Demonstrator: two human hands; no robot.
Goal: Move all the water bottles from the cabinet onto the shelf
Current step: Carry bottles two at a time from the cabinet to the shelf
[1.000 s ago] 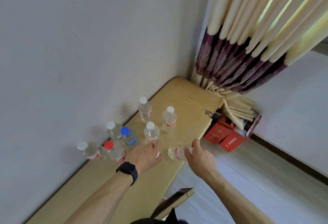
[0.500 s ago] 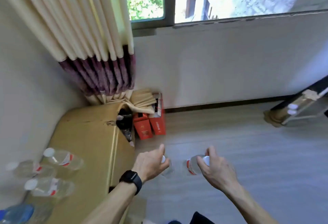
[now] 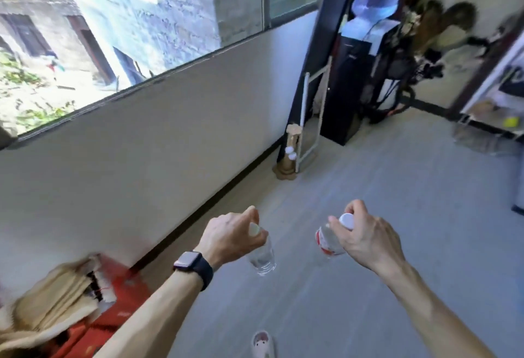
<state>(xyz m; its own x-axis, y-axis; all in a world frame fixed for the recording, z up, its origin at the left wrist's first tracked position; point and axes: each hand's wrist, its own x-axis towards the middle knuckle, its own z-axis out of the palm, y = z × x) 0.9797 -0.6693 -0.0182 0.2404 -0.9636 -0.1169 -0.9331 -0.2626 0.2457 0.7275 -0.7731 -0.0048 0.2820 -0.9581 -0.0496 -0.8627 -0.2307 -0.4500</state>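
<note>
Left grip [image 3: 231,237]: clenched round the neck of a clear plastic water bottle with a white cap [image 3: 262,255]. This bottle hangs roughly upright below the fingers, in the air above the grey plank floor [image 3: 397,244].

Right grip [image 3: 365,240]: grasping the cap end of a second clear plastic water bottle with a red-and-white label [image 3: 326,241]. Its body tilts, base toward the long white wall under the window [image 3: 141,164].

Both bottles are held clear of the floor and apart from each other; the white-capped one is nearer that wall.

A black wristwatch [image 3: 192,265] sits on the left wrist. Red cartons [image 3: 122,301] and folded beige curtain fabric [image 3: 48,306] lie at the foot of the wall. A tan scratching post [image 3: 292,156] stands against the wall further along.
</note>
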